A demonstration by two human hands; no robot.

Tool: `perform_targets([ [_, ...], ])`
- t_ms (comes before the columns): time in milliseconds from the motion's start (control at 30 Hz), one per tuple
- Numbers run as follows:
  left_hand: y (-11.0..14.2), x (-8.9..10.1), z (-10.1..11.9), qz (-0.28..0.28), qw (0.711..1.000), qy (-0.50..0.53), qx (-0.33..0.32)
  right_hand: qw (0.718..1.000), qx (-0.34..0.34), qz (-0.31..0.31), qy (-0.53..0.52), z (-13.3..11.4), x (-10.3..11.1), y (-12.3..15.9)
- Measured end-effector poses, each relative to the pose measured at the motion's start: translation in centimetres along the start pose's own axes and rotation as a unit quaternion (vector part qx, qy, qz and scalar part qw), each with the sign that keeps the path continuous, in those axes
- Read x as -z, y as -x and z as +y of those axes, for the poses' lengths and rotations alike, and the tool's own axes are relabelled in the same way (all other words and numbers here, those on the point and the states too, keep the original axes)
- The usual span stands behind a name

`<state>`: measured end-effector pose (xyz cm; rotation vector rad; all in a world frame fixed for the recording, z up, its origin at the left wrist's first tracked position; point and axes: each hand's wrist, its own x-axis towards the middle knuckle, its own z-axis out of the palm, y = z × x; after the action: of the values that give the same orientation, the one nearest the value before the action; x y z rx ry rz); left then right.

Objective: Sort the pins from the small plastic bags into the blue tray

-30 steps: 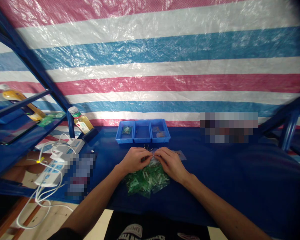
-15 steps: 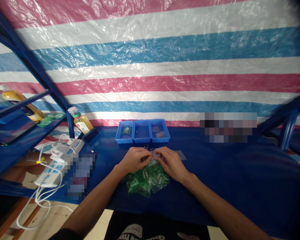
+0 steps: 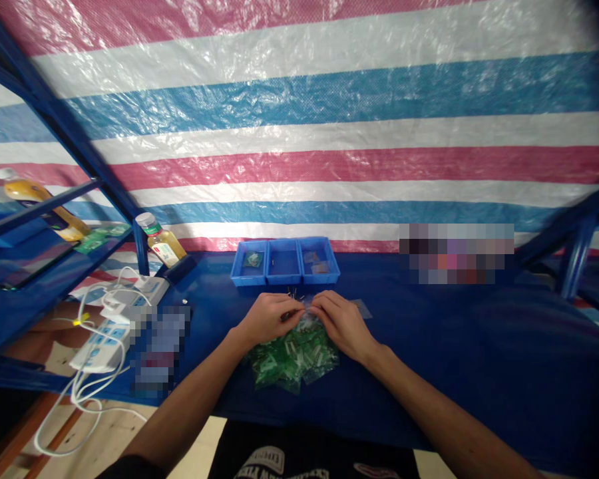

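Black shirt (image 3: 299,452) with white lettering (image 3: 265,459), dark sleeve (image 3: 130,468).

- L hand (image 3: 266,320): palm down, knuckles up, curled in toward R hand
- L fingers (image 3: 293,313): bent, tips pinched together, just beside R fingertips
- R hand (image 3: 343,326): palm down, angled in toward L hand
- R fingers (image 3: 320,306): bent, tips close together
- L forearm (image 3: 190,392): bare, rising from lower left
- R forearm (image 3: 444,416): bare, rising from lower right

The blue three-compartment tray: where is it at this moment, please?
In the head view, the blue tray sits on the dark blue table cover, just beyond the left hand and right hand, with the amber drink bottle off to its left.
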<state>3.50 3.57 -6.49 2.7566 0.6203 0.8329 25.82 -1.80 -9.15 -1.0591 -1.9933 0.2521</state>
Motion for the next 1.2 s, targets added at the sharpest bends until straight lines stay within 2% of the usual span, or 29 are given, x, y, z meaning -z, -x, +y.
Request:
perform_targets([
  [667,0.03,-0.01,-0.08,0.002,1.0,0.0,0.002,1.0,0.017,-0.011,-0.012,0.32,-0.13,0.3],
  [1000,-0.12,0.04,0.08,0.013,1.0,0.003,-0.006,1.0,-0.01,-0.015,-0.005,0.21,-0.11,0.17],
  [1200,-0.06,0.03,0.0,0.028,1.0,0.0,-0.001,1.0,-0.018,0.006,0.017,0.45,0.02,0.12],
])
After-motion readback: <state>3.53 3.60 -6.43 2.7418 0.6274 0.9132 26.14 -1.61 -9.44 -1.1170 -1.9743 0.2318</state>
